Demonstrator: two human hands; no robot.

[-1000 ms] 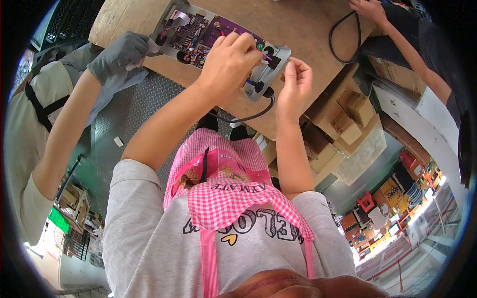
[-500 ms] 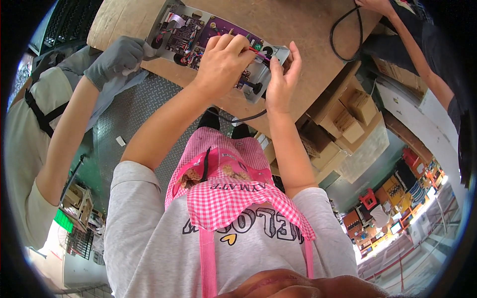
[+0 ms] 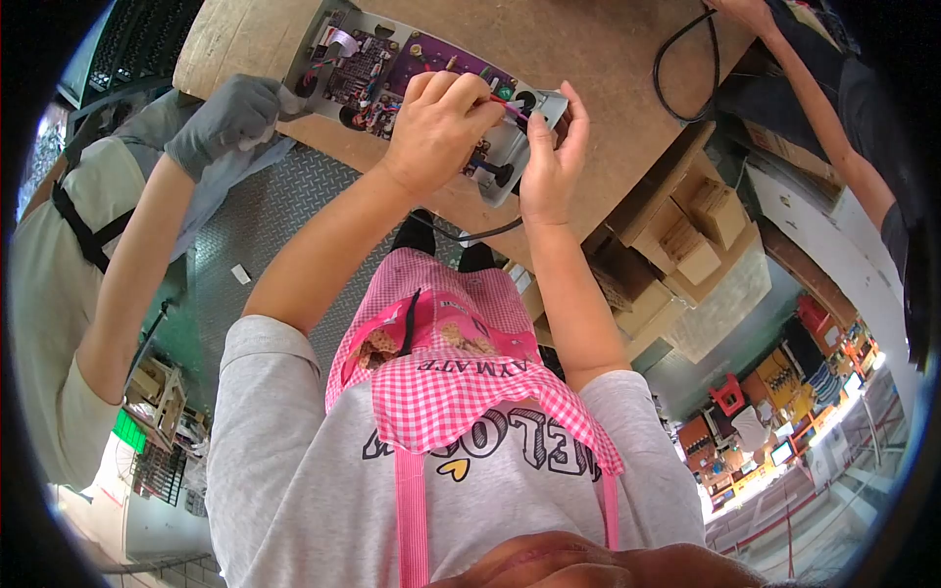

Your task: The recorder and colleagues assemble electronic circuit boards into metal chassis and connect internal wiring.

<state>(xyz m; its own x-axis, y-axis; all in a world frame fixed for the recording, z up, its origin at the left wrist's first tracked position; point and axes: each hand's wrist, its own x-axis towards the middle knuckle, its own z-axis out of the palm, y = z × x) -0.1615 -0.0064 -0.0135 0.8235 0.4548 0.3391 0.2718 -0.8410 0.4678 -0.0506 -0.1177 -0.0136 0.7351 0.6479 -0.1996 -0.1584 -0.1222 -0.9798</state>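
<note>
A worn, flat brown wooden table (image 3: 608,108) runs slantwise, its near edge above a diamond-plate floor (image 3: 265,220) with raised tread; beside its right edge sit creased, square-cornered cardboard boxes (image 3: 693,257); a thin-walled grey metal chassis (image 3: 505,149), long and open-topped, lies close along the table's near edge, toward the left corner; a broad stretch of plain wood separates its right end from a smooth, looped black cable (image 3: 659,73) near the table's right edge; inside the chassis are a dark, densely populated circuit board (image 3: 363,64) and a flat purple circuit board (image 3: 404,67); a co-worker's grey-gloved hand (image 3: 230,118) is at the chassis's left end, contact unclear; the right hand (image 3: 557,157) bends about the upturned end wall (image 3: 552,106), thumb and fingers parted, though I cannot tell whether it grips; the left hand (image 3: 441,127) arches over the chassis, thumb and fingertips pinching slim red and purple wires (image 3: 516,111).
</note>
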